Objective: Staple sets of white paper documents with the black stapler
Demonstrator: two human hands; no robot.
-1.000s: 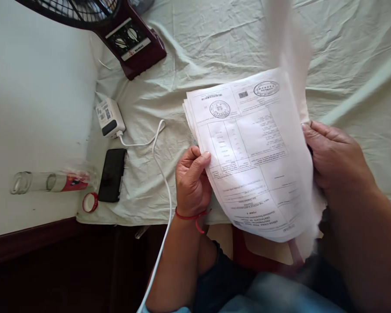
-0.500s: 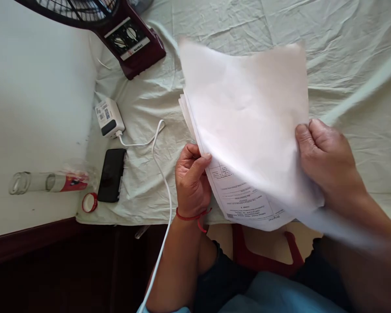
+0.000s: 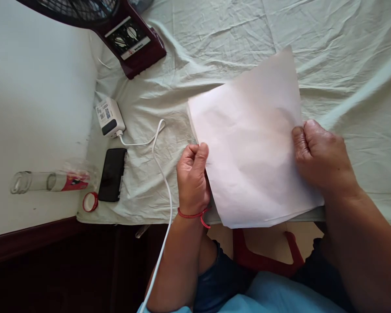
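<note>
A stack of white paper sheets [image 3: 247,148] is held between my two hands over the near side of the table, its lower edge at the table's front edge. The top face is blank. My left hand [image 3: 193,174] is closed on the stack's left edge, with the thumb on top. At the right edge my right hand [image 3: 324,156] grips the paper between thumb and curled fingers. The far right corner of the top sheet lifts up, and the edges of other sheets show at the left. A red string bracelet [image 3: 190,214] circles my left wrist.
A dark red fan [image 3: 143,56] stands at the back left of the cloth-covered table [image 3: 348,95]. On the left are a white power adapter [image 3: 110,117] with a cable [image 3: 164,178], a black phone [image 3: 112,174], a glass bottle [image 3: 54,181] and a red ring [image 3: 90,201].
The top sheet has come down over the stack and covers the printed page that showed beneath it. Its raised far edge has dropped at the left. Both hands have stayed nearly in place.
</note>
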